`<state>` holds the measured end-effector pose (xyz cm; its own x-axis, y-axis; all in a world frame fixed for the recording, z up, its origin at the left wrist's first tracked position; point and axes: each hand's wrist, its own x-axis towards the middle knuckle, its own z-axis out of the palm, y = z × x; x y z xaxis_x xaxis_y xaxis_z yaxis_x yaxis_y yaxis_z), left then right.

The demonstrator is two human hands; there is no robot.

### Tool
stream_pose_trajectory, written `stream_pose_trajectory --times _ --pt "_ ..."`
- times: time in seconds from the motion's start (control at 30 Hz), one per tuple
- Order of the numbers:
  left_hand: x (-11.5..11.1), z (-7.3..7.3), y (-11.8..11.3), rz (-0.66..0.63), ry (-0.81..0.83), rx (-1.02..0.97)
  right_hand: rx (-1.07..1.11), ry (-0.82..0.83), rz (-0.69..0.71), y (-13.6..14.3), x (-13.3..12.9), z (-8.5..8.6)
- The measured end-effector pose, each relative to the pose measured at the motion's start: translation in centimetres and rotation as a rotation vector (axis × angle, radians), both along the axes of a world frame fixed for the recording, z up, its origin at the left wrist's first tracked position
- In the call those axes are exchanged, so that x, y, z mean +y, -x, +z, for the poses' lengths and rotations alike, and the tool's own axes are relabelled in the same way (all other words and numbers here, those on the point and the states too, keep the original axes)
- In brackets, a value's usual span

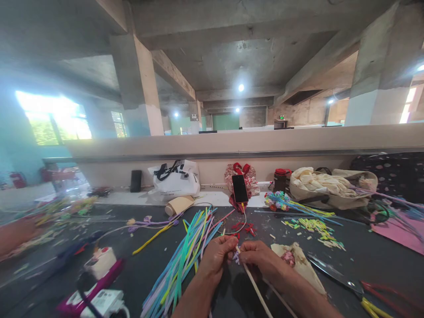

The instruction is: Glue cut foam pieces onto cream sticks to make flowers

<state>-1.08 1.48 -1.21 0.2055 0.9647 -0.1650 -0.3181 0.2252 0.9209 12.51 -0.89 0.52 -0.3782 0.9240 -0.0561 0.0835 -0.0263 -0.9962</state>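
Note:
A cream pipe cleaner (254, 286) runs from my fingertips down toward the lower edge of the view. My left hand (215, 256) is closed in a pinch at its upper end. Just to the right, my right hand (256, 255) is closed around the same stem, a little lower. Small purple fuzzy pieces (236, 258) show between the two hands, partly hidden by the fingers. Beside my left forearm lies a bundle of blue, green, yellow and lilac pipe cleaners (185, 256).
Scissors (344, 278) with red and yellow handles and a crumpled cream cloth (300, 265) lie right. Yellow cut pieces (313, 227) are scattered beyond. A phone (239, 189) leans upright at the back, cable attached. A tape roll (102, 261) and magenta power strip (92, 289) are left.

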Motion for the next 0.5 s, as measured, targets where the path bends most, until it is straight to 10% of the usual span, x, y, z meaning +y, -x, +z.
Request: stream_pose_trajectory --times 0.5 --pt "-0.5 0.6 -0.1 -0.033 -0.023 -0.009 0.116 0.07 0.049 0.1 1.1 -1.9"
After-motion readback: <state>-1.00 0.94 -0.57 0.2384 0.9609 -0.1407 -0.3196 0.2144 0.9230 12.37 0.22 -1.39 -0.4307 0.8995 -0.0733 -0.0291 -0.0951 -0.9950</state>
